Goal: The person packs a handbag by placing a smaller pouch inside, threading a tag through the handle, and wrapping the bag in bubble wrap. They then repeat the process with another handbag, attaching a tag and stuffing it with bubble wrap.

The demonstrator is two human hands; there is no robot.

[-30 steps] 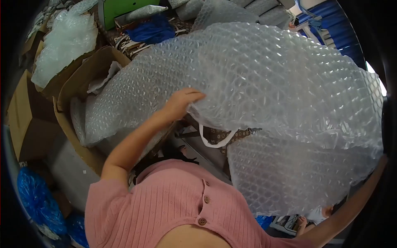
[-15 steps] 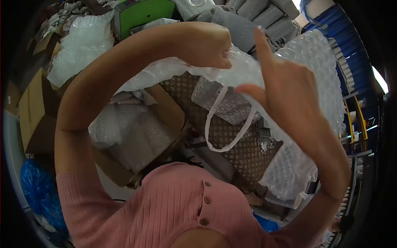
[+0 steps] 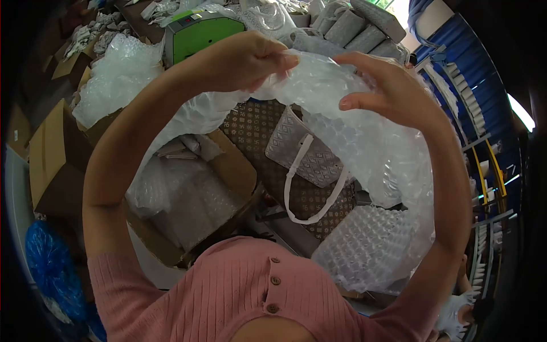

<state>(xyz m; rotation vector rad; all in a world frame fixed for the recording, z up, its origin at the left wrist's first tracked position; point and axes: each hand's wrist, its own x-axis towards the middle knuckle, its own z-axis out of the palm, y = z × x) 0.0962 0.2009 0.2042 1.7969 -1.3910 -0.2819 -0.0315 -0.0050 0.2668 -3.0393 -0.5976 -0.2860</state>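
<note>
A long sheet of clear bubble wrap [image 3: 319,80] is stretched between my hands. My left hand [image 3: 256,64] pinches its upper edge between thumb and fingers. On the right, my right hand [image 3: 396,94] has its thumb and fingers spread apart, overlapping the sheet. Below lies a grey patterned handbag [image 3: 307,151] with a white-wrapped strap handle [image 3: 290,199], resting on a brown patterned surface [image 3: 253,122]. The hanging wrap covers part of the bag's right side. Another piece of bubble wrap [image 3: 364,245] lies nearer my body at the right.
An open cardboard box [image 3: 236,165] holding plastic-wrapped items stands at left of the bag. Behind are a green machine [image 3: 208,34] and wrapped grey bundles [image 3: 347,28]. At far left are another carton [image 3: 48,165] and a blue plastic bag [image 3: 51,262].
My left hand has moved left, pulling the wrap's edge with it. My right hand has come down, its fingers tilting leftward. More bubble wrap now spreads over the right side.
</note>
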